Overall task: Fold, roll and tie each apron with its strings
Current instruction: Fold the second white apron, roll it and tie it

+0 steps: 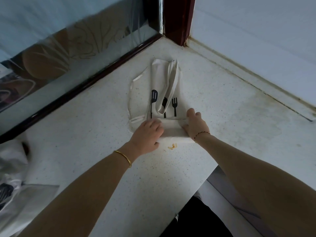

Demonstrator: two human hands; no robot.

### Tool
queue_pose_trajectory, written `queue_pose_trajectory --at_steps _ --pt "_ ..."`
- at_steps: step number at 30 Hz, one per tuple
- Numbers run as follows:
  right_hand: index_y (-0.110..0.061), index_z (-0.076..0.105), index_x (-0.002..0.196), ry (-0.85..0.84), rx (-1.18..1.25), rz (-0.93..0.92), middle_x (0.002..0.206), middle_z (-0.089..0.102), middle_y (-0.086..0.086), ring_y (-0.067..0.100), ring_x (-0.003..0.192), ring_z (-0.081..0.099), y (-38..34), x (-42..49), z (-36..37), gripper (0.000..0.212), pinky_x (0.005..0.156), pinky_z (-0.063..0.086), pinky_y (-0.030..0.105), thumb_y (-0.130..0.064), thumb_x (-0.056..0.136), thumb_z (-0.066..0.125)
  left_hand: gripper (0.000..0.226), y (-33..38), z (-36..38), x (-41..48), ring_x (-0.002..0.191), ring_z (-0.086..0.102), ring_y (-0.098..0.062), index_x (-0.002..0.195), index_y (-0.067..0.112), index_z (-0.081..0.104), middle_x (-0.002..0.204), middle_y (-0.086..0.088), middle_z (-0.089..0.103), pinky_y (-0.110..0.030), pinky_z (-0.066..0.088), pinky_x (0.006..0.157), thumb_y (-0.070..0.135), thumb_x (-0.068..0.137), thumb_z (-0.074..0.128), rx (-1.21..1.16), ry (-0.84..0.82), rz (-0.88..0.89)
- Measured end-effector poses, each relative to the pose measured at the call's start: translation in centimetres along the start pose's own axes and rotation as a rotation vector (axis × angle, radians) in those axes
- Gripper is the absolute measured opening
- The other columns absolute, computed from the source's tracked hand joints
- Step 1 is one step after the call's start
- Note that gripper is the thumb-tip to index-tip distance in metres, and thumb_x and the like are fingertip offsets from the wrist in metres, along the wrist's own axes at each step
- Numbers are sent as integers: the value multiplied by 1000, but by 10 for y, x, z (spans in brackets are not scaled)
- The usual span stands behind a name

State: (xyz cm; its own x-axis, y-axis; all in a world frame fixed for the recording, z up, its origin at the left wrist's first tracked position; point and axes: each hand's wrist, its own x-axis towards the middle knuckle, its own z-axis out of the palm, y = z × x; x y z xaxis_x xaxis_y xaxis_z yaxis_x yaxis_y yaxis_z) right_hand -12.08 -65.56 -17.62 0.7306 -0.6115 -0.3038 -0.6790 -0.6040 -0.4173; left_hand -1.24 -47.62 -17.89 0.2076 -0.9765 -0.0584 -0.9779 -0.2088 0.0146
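A cream apron (159,77) lies folded into a narrow strip on the white speckled counter (106,120), pointing toward the far corner. Black prints of a spatula, a spoon and a fork show on it. Its near end is rolled into a thick roll (172,130). My left hand (145,135) grips the roll's left end and my right hand (195,124) grips its right end. Loose strings (130,93) curl off the left side, and another string lies along the top of the strip.
A glass pane in a dark wooden frame (95,77) runs along the counter's left edge. A pale wall ledge (248,74) borders the right. More cream aprons (12,189) sit at the near left. A small orange scrap (172,146) lies just in front of the roll.
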Motion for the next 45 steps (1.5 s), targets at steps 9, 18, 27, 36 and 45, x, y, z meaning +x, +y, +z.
queue_pose_trajectory --at_steps 9,18,27,36,45 --pt "-12 67 110 -40 433 -105 139 49 0 24 101 58 40 -9 -15 46 83 51 25 17 84 42 8 -12 -26 16 55 46 -9 97 10 50 66 9 45 -14 29 50 16 94 52 -484 1 -216" --pt "0 66 106 -21 358 -118 113 64 10 26 104 58 26 -4 -21 28 88 45 33 -22 89 63 33 -18 -24 27 75 53 -11 117 10 42 91 0 53 -19 40 60 33 95 52 -948 -26 -673" --pt "-18 28 65 50 412 78 62 32 -4 16 60 29 1 6 -7 34 50 22 24 -17 94 46 30 -12 -5 15 91 52 -21 109 9 45 103 -7 52 -30 45 71 31 93 57 -1138 -80 -920" --pt "-10 34 95 -50 65 148 69 41 1 16 61 39 -13 8 1 8 51 34 29 -5 92 29 52 2 -7 12 107 48 -29 124 6 42 123 -16 43 -32 45 78 38 88 61 -529 149 -687" --pt "-9 41 101 48 227 123 86 46 7 22 72 47 -8 16 0 8 53 37 27 -8 95 38 49 -5 5 -1 109 59 -31 99 8 61 115 -12 62 -38 55 72 24 58 85 -102 11 -314"
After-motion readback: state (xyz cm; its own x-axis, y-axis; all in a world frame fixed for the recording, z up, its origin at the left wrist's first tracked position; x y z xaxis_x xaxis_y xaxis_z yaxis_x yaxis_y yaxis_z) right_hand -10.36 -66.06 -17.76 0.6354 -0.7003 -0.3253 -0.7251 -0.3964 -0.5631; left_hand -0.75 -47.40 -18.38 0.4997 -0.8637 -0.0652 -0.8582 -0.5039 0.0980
